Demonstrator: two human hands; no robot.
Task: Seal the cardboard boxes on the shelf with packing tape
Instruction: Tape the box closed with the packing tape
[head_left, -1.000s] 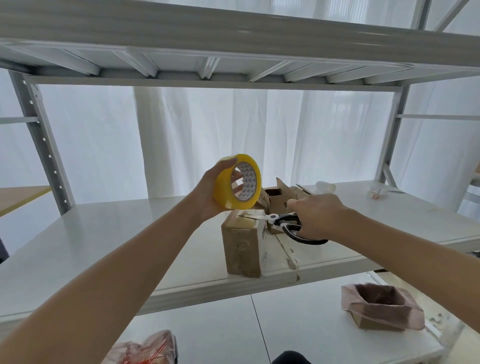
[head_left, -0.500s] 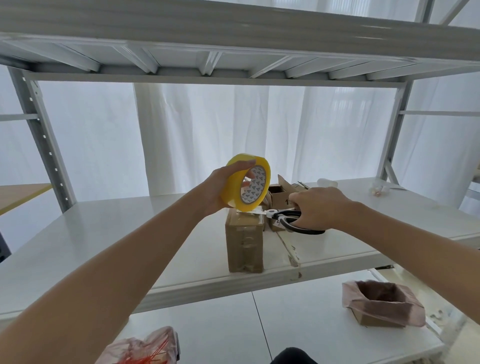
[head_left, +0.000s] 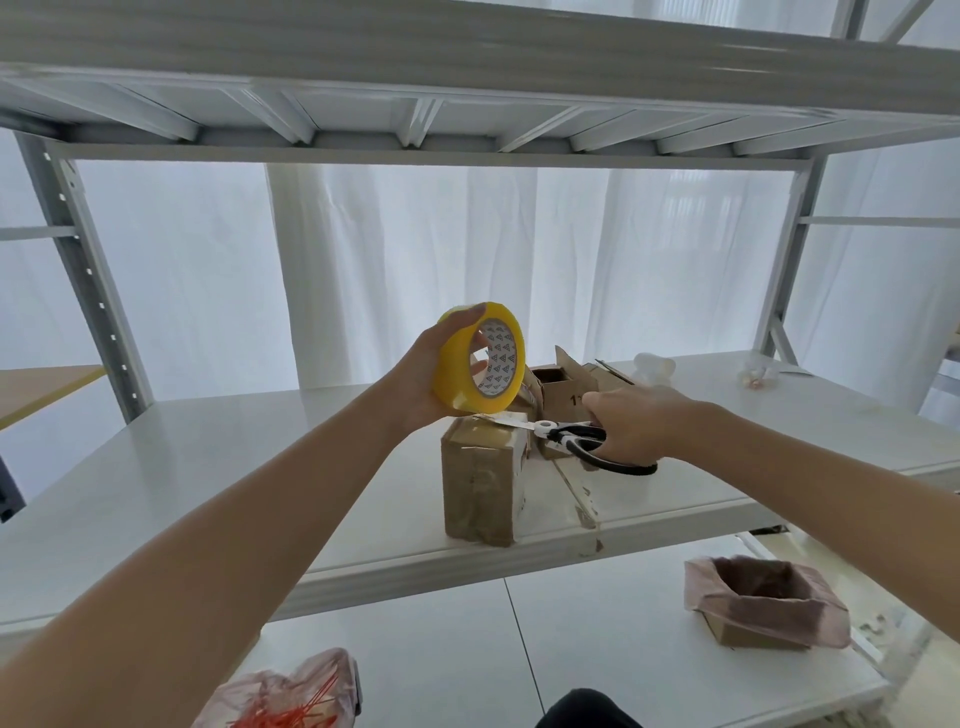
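The white shelf (head_left: 208, 467) carries a taped cardboard box (head_left: 480, 483) near its front edge, with an open box (head_left: 566, 395) just behind it; the left hand (head_left: 421, 379) grips the yellow tape roll (head_left: 457, 374) just above the taped box; the right hand (head_left: 634, 426) grasps the scissors (head_left: 576, 439), their blades reaching over the box top.

Both bare forearms stretch forward, raised. The left hand (head_left: 415, 382) curls round the tape roll (head_left: 453, 371) — the right hand (head_left: 636, 428) grips the scissors (head_left: 574, 435).
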